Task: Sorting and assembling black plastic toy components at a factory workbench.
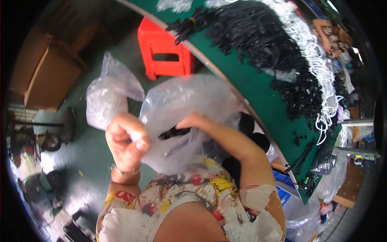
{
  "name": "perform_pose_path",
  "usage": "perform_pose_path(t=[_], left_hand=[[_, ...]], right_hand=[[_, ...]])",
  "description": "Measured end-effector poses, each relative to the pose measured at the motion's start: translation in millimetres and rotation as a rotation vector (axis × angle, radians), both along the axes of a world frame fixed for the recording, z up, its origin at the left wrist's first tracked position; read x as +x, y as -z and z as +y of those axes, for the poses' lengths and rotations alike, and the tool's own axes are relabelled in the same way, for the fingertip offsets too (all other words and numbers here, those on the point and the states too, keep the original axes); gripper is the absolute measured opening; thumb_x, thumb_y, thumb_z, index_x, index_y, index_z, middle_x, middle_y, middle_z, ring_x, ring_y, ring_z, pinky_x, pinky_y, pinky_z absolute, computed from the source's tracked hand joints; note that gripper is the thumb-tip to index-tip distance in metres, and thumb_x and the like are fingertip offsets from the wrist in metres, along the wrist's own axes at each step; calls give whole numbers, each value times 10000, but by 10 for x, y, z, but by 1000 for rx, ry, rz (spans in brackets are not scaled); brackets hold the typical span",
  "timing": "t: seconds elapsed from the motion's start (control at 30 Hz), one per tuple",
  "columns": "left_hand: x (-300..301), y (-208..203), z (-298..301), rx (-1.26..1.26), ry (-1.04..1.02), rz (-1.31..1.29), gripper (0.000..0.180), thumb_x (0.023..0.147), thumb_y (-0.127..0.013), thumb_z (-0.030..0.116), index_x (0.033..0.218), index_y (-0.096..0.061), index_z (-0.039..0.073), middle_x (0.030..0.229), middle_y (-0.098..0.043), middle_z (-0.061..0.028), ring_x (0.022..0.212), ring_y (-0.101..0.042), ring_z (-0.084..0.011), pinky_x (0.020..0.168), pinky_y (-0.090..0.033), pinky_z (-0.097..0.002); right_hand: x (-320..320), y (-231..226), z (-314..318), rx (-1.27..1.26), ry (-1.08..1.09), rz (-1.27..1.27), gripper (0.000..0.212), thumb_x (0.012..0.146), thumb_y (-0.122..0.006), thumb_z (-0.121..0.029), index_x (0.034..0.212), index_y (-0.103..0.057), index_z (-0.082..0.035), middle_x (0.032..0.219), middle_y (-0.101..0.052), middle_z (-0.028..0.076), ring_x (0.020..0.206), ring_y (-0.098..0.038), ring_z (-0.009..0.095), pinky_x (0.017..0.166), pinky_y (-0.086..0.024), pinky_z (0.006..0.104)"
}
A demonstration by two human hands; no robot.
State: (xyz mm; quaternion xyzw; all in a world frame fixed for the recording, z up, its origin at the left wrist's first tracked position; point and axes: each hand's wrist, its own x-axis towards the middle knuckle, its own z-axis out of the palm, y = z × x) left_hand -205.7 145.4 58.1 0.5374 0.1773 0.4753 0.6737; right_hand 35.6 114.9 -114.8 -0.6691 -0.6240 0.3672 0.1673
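A large clear plastic bag (189, 90) hangs open in front of me, its mouth toward my body. My left hand (125, 141) is closed in a pinch at the left side of the bag's mouth, gripping its edge between thumb and fingers. From the right, my right hand (192, 121) reaches into the mouth of the bag; its fingers are hidden by the plastic. Something black (171, 133) shows inside the bag beside my right fingertips, too hidden to name.
A green table (225, 64) curves along the right, heaped with black straps (258, 36) and white cords (308, 52). A red stool (165, 48) stands beyond the bag. On the floor to the left are a filled clear bag (105, 101) and a cardboard box (52, 76). Another person (331, 38) sits far right.
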Motion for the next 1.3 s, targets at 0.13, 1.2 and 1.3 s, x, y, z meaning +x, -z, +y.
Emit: perform_pose_path(t=[0.13, 1.2, 1.3], left_hand=[[-65, 64, 50, 74, -99, 43, 197, 719, -661, 122, 795, -509, 22, 716, -506, -10, 581, -443, -58, 527, -343, -182], [860, 1418, 186, -110, 502, 50, 26, 859, -545, 9, 874, -535, 28, 772, -525, 31, 689, -449, -27, 615, -363, -182], [866, 1371, 107, -104, 547, 69, 49, 845, -556, -8, 869, -534, 28, 775, -527, 23, 696, -457, -30, 611, -367, -185]], right_hand=[[-453, 140, -73, 106, -71, 187, 583, 573, -710, -151, 1123, -547, -42, 1056, -578, 200, 976, -555, 339, 871, -434, 378], [373, -330, -1218, 265, 467, 296, 251, 674, -691, 32, 894, -574, 9, 727, -603, 16, 661, -546, 74, 588, -465, 249], [389, -264, -1244, 249, 556, 200, 340, 575, -754, -87, 853, -585, 11, 781, -621, 146, 713, -620, 220, 678, -477, 311]])
